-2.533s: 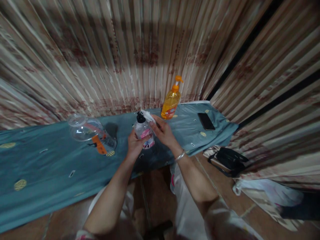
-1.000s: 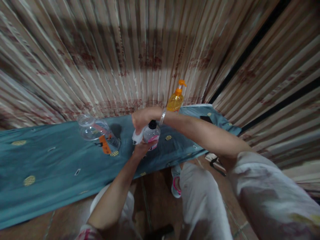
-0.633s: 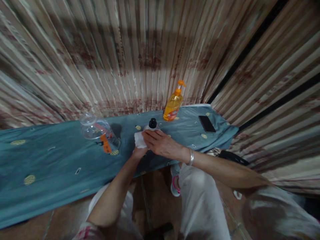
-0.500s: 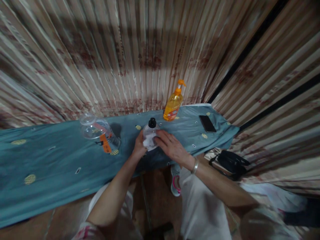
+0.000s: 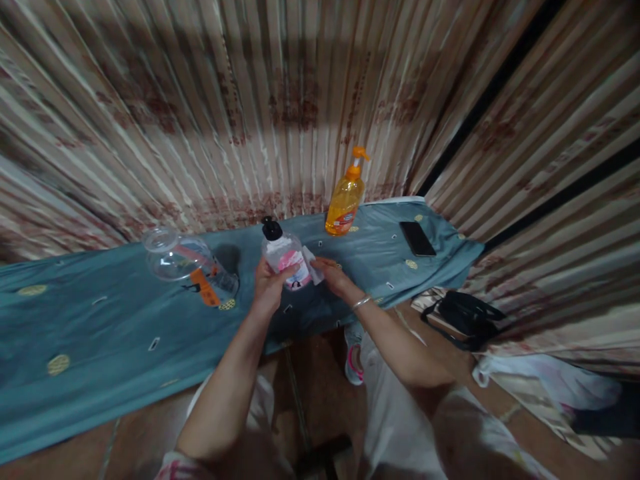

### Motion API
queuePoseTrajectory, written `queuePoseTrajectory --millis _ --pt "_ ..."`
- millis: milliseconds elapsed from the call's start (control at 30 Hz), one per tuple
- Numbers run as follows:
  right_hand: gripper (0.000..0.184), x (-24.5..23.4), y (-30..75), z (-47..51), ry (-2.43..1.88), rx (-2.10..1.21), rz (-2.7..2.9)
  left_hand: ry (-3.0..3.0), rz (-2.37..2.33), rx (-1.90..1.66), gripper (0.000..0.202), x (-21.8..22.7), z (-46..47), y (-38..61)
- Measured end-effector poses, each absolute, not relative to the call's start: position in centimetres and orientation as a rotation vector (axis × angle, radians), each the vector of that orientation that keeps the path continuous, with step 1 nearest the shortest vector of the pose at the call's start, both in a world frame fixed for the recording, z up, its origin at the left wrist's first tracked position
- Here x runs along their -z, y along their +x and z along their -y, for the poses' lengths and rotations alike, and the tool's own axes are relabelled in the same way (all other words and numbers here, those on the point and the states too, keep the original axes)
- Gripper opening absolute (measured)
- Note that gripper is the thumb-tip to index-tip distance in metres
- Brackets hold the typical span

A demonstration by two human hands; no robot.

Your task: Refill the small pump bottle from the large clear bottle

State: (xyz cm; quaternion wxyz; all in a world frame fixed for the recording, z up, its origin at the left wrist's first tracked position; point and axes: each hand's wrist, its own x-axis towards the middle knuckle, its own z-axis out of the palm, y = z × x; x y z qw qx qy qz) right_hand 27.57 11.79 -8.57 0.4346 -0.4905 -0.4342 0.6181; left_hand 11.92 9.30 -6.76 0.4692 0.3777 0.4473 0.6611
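Observation:
My left hand (image 5: 271, 285) is wrapped round a clear bottle (image 5: 287, 257) with a black cap and a pink and white label. The bottle tilts to the left above the teal cloth (image 5: 125, 313). Pinched in my right hand (image 5: 334, 275) is a white wipe or tissue (image 5: 313, 265), held against or close by the bottle's right side; whether it touches I cannot tell. Behind them an orange pump bottle (image 5: 345, 203) with yellow-orange liquid stands upright. Left of my hands is a large clear plastic jar (image 5: 193, 263) with an orange label.
A black phone (image 5: 417, 239) lies on the cloth's right part. Pleated curtains (image 5: 295, 107) hang right behind the covered surface. A black bag (image 5: 465, 317) sits at the lower right, and tiled floor (image 5: 295, 393) shows below the cloth's front edge.
The bottle has tilted and shifted left, turning its pink label into view. My right hand has moved from the bottle's front to its right side with the white wipe.

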Motion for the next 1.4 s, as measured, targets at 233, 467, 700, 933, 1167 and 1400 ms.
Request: queuePoseTrajectory --millis 233,467,700,933,1167,1400 --pt "0.03 9.1 26.0 -9.3 -1.182 -1.885 0.983 0.814 -1.034 -1.733 0.054 5.7 -9.7 10.9" --pt "0.025 8.6 26.6 -7.4 -1.186 -1.999 1.153 0.764 -1.026 -1.801 0.055 6.1 -10.0 10.8" --pt "0.01 7.4 30.3 -7.4 -1.368 -1.339 1.605 0.792 -1.058 -1.817 0.062 6.2 -10.5 10.7" --pt "0.052 7.0 30.5 -7.7 -1.455 -0.635 2.093 0.847 -1.09 -1.814 0.064 5.1 -10.9 11.7" --pt "0.099 7.0 32.1 -10.3 -1.465 -0.554 1.835 0.937 -1.07 -1.603 0.065 4.4 -14.1 17.5" --pt "0.095 8.1 33.9 -13.7 -1.599 -0.322 1.621 1.056 -1.0 -1.403 0.063 4.9 -18.1 23.7"
